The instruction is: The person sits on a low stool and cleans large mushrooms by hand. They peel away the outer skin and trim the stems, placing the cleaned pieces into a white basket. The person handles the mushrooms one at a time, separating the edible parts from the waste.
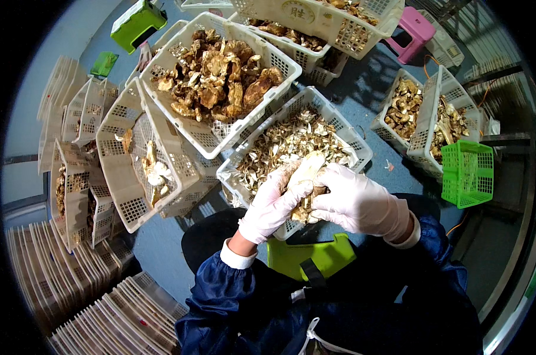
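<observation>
My left hand (274,202), in a pale thin glove, grips a large mushroom (308,171) with a cream stem and browner parts below. My right hand (363,202), gloved alike, closes on the same mushroom from the other side. The fingers cover much of it, and I cannot tell whether a small tool is hidden there. Both hands are above the near edge of a white perforated plastic crate (361,153). That crate holds many mushroom trimmings (290,137). Just beyond it, a higher crate (290,66) is heaped with brown whole mushrooms (223,80).
Left stands a crate (121,177) with a few pale mushroom pieces (154,173). Nested stacked crates (117,317) fill the lower left. Mushroom crates (423,128) and a green basket (467,173) are at right. Green (137,26) and pink (412,35) stools stand behind. Another person's gloved hand (144,57) shows upper left.
</observation>
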`<move>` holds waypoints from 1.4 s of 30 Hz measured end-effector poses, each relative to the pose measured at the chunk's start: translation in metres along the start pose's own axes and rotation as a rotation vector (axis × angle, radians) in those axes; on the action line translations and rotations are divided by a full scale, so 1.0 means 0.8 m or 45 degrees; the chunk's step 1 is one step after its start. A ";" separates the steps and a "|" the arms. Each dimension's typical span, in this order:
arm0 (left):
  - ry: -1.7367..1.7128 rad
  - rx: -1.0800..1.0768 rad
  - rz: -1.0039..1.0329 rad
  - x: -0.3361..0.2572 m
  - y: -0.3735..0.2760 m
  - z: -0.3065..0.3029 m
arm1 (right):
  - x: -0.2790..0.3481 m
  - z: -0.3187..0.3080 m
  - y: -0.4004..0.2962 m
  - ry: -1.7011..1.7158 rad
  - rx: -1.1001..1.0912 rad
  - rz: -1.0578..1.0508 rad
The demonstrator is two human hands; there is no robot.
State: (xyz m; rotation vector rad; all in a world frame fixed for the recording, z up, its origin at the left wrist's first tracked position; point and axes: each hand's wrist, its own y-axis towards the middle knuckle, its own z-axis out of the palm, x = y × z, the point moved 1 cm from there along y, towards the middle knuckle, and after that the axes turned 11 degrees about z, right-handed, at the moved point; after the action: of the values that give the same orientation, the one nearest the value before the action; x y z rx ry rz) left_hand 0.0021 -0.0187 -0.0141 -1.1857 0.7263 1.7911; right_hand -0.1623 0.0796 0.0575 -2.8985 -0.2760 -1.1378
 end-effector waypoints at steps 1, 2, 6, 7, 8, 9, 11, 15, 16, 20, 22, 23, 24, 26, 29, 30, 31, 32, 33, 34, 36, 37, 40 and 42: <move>-0.055 0.000 -0.025 0.000 0.001 0.000 | 0.000 0.002 0.000 -0.009 -0.016 0.004; -0.110 0.000 -0.050 -0.003 0.002 0.000 | 0.000 0.004 0.000 -0.019 -0.031 0.008; -0.236 -0.076 -0.069 -0.017 0.005 0.003 | 0.010 0.003 0.003 -0.190 -0.070 0.069; -0.276 -0.108 -0.067 -0.018 0.004 0.002 | 0.012 0.004 0.003 -0.163 -0.115 0.077; -0.293 -0.115 -0.058 -0.019 0.004 0.001 | 0.013 0.006 0.003 -0.137 -0.161 0.085; -0.282 -0.122 -0.047 -0.020 0.003 0.000 | 0.014 0.007 0.002 -0.112 -0.206 0.098; -0.258 -0.137 -0.025 -0.022 0.003 0.001 | 0.006 0.006 0.006 -0.164 -0.300 -0.015; -0.354 -0.184 -0.075 -0.019 0.001 0.002 | 0.004 -0.004 0.008 -0.114 -0.361 0.047; -0.360 -0.193 -0.082 -0.016 -0.001 0.002 | 0.006 -0.012 0.009 -0.142 -0.311 -0.020; -0.364 -0.187 -0.147 -0.019 0.000 0.004 | -0.001 -0.010 0.005 -0.229 -0.351 -0.042; -0.370 -0.172 -0.085 -0.018 0.000 0.004 | -0.001 -0.016 0.006 -0.368 -0.338 -0.102; -0.374 -0.164 -0.055 -0.018 0.000 0.004 | -0.001 -0.020 0.006 -0.252 -0.390 -0.039; -0.362 -0.176 -0.066 -0.019 -0.001 0.003 | -0.001 -0.024 0.005 -0.132 -0.441 0.023; -0.336 -0.202 -0.089 -0.021 -0.003 0.001 | -0.005 -0.030 0.003 0.121 -0.537 0.187; -0.164 -0.287 -0.190 -0.007 -0.008 -0.015 | -0.017 -0.036 0.004 0.009 -0.649 0.241; -0.364 -0.350 -0.192 -0.012 -0.004 -0.008 | -0.020 -0.036 0.006 -0.185 -0.597 0.233; -0.544 -0.379 -0.200 -0.011 0.001 -0.005 | -0.023 -0.032 0.006 -0.170 -0.583 0.229; -0.599 -0.418 -0.209 -0.016 0.004 -0.001 | -0.026 -0.029 0.005 -0.156 -0.570 0.227; -0.651 -0.464 -0.212 -0.022 0.005 0.002 | -0.027 -0.027 0.004 -0.138 -0.560 0.220; -0.640 -0.463 -0.206 -0.021 0.006 0.001 | -0.024 -0.028 0.002 -0.008 -0.566 0.237; -0.620 -0.463 -0.203 -0.013 0.004 -0.004 | -0.021 -0.027 0.003 0.240 -0.491 0.236; -0.501 -0.454 -0.176 -0.010 0.001 -0.006 | -0.017 -0.025 0.003 0.273 -0.390 0.189; -0.155 -0.391 -0.104 -0.006 -0.004 -0.008 | -0.006 -0.011 0.007 -0.098 -0.044 0.145; -0.062 -0.308 -0.050 -0.013 0.003 -0.003 | -0.013 0.009 -0.007 -0.436 -0.242 -0.051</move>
State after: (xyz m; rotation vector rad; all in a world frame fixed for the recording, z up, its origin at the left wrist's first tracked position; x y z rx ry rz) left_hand 0.0034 -0.0256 -0.0052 -1.2985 0.4635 1.9075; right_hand -0.1659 0.0842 0.0449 -3.2636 -0.2416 -0.6988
